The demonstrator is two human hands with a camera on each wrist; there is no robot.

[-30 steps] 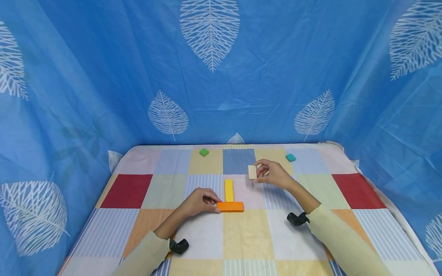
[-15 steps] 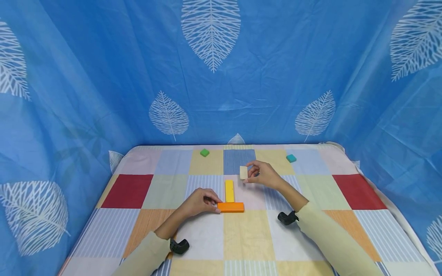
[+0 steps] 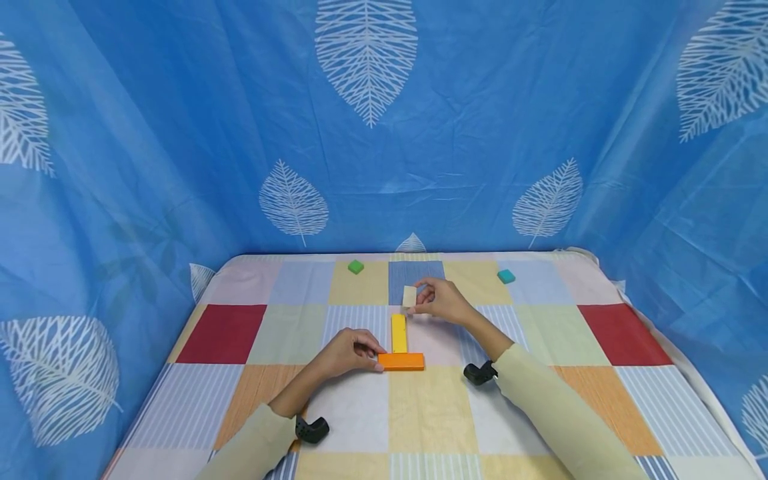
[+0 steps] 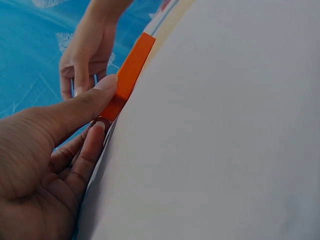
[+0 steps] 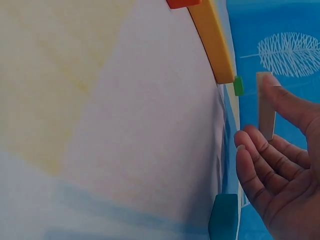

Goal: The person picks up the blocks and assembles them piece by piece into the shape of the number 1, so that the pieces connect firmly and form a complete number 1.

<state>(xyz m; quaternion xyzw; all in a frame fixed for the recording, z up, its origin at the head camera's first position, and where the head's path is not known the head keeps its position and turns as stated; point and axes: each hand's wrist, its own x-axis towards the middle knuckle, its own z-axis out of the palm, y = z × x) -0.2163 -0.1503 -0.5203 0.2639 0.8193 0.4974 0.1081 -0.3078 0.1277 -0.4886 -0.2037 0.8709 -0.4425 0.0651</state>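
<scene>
Right hand (image 3: 443,301) has brought its pinched pale block (image 3: 409,297) nearer the yellow block (image 3: 399,333); left hand (image 3: 351,351) still grips the orange block (image 3: 401,362); gathering apparently advances.

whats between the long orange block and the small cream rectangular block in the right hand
A long yellow rectangular block lies between the orange block and the cream block, as the head view shows.

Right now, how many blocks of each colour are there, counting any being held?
Orange block: 1
Yellow block: 1
Pale wood-coloured block: 1
Green block: 1
Teal block: 1
Total: 5 blocks
</scene>
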